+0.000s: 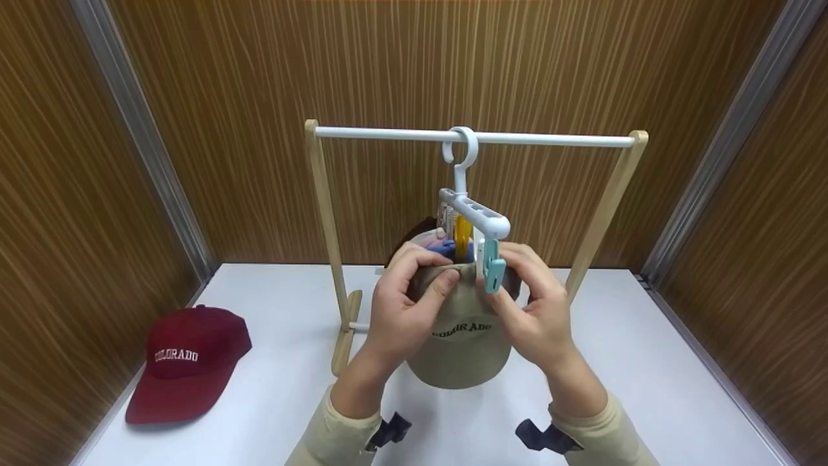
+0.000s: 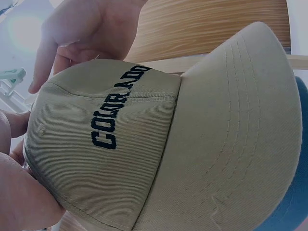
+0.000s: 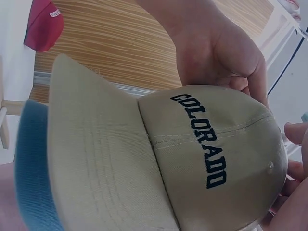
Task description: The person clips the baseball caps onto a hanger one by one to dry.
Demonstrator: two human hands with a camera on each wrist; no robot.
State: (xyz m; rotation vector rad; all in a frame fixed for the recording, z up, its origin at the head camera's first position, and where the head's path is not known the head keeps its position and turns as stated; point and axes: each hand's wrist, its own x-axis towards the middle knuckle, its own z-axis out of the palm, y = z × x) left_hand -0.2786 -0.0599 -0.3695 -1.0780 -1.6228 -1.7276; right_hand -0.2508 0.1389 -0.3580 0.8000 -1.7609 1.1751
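Note:
A khaki baseball cap (image 1: 460, 359) with dark "COLORADO" lettering hangs brim down below a white clip hanger (image 1: 475, 212). My left hand (image 1: 404, 310) pinches the top of its crown, thumb in front and fingers behind. On the other side, my right hand (image 1: 537, 310) grips the crown's edge, its thumb right beside a teal clip (image 1: 494, 268) at the hanger's near end. The left wrist view shows the cap's crown (image 2: 72, 125) between both hands. A blue cap (image 3: 36, 168) shows behind the khaki brim in the right wrist view.
The hanger hooks over the white rail (image 1: 388, 134) of a wooden-legged stand (image 1: 326, 213). A yellow clip (image 1: 462, 238) and other caps, pink and dark, sit farther back along it. A maroon "COLORADO" cap (image 1: 194, 362) lies on the white table (image 1: 272, 310) at left. Wood-patterned panels surround the table.

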